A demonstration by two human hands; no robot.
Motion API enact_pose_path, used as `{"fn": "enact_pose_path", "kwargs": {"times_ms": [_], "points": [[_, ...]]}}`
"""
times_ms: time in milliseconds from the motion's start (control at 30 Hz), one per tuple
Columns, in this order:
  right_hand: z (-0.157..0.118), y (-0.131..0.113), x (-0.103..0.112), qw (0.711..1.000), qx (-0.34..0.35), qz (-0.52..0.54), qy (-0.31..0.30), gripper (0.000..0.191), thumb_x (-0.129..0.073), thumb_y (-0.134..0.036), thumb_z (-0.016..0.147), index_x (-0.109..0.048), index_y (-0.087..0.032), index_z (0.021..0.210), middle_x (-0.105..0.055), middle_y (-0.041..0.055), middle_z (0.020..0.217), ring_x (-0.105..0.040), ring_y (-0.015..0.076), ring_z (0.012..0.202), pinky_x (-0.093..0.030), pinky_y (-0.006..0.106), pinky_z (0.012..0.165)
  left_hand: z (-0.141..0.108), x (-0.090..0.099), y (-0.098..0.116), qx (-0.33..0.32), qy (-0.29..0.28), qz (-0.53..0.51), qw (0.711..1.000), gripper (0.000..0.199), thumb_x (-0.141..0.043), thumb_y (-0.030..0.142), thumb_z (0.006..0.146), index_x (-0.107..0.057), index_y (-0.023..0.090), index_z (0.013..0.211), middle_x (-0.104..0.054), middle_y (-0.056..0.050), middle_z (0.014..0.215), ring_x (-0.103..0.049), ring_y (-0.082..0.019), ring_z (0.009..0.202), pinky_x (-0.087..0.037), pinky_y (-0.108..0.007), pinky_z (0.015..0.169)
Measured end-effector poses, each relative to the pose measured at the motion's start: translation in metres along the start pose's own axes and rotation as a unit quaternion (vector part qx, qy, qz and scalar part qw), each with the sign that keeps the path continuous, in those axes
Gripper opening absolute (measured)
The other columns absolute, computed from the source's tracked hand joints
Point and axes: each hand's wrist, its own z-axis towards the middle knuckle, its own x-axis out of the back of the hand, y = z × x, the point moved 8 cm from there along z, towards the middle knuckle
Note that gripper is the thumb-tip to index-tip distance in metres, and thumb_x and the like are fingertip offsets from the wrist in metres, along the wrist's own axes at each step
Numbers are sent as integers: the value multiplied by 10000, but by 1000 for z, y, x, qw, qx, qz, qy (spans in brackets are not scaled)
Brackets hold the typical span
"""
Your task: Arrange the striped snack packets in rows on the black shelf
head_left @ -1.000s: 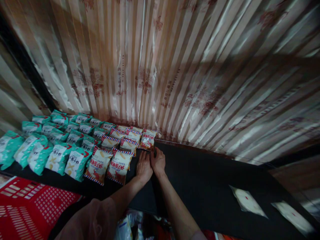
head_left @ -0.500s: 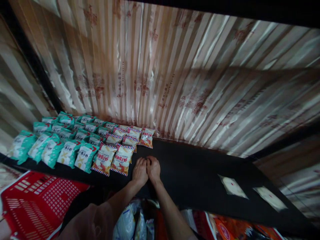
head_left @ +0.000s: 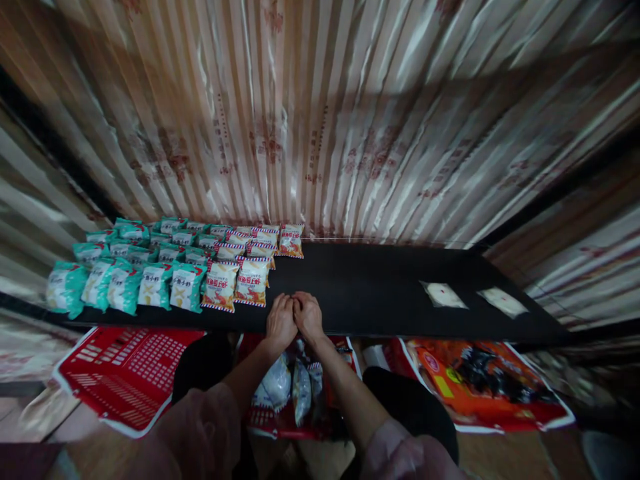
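Note:
My left hand point(head_left: 281, 321) and my right hand point(head_left: 308, 316) rest side by side at the front edge of the black shelf point(head_left: 350, 287). Their fingers are curled in and meet at the tips; nothing shows in either hand. Just left of and behind my left hand stands a red-and-cream snack bag point(head_left: 251, 281), with another such bag point(head_left: 219, 285) beside it. More of these bags stand in rows behind, one snack bag point(head_left: 291, 241) being farthest right at the back. Several teal-and-white snack bags point(head_left: 187, 287) fill the left end in rows.
Two flat, clear-wrapped white packets, a nearer-left packet point(head_left: 444, 295) and a right packet point(head_left: 503, 302), lie on the shelf's right part. Below are a red basket point(head_left: 150, 357), a middle basket with bags point(head_left: 275, 383) and a right basket with orange packages point(head_left: 450, 377). A striped curtain point(head_left: 340, 133) hangs behind.
The view has tilted down and levelled, showing more of the baskets and floor. My hands stay together at the shelf edge, and the bags and packets keep their places.

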Motion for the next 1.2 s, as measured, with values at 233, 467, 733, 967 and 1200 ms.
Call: {"fn": "enact_pose_path", "kwargs": {"times_ms": [233,467,733,967,1200], "points": [[-19,-3,1,1000,3,-10,-2,302,-416,-149,840,-693,-143,962,-655,100,1085,-561,185,1022,-417,300,928,-16,4,0,-12,-6,15,1000,340,-411,117,842,-601,78,1121,-578,-151,1230,-444,-244,1241,-390,-407,1040],[-36,-2,-4,1000,11,8,13,306,-419,-151,840,-692,-143,977,-627,109,1149,-535,197,1069,-413,341,958,-35,-1,0,-35,-11,24,999,386,-391,103,839,-564,81,1184,-525,-163,1297,-409,-251,1275,-379,-442,1055],[-57,-11,-6,999,37,14,24,338,-419,-139,835,-659,-143,1072,-557,122,1262,-476,218,1153,-410,366,984,-58,-6,-3,-77,-15,18,997,477,-398,99,799,-487,67,1267,-468,-168,1353,-314,-265,1339,-355,-461,1077],[-88,-23,-5,996,70,48,38,374,-407,-98,802,-663,-162,1066,-598,104,1188,-498,215,1103,-422,382,978,-87,-1,-9,-105,25,19,994,388,-349,124,852,-544,72,1183,-499,-168,1319,-357,-244,1317,-376,-424,1068],[-133,-23,-35,991,119,65,-4,423,-404,-68,780,-647,-194,1103,-614,78,1169,-521,205,1093,-417,365,987,-123,-12,-29,-103,25,-9,994,362,-364,128,832,-585,98,1118,-518,-168,1290,-400,-244,1282,-389,-439,1048]]}}
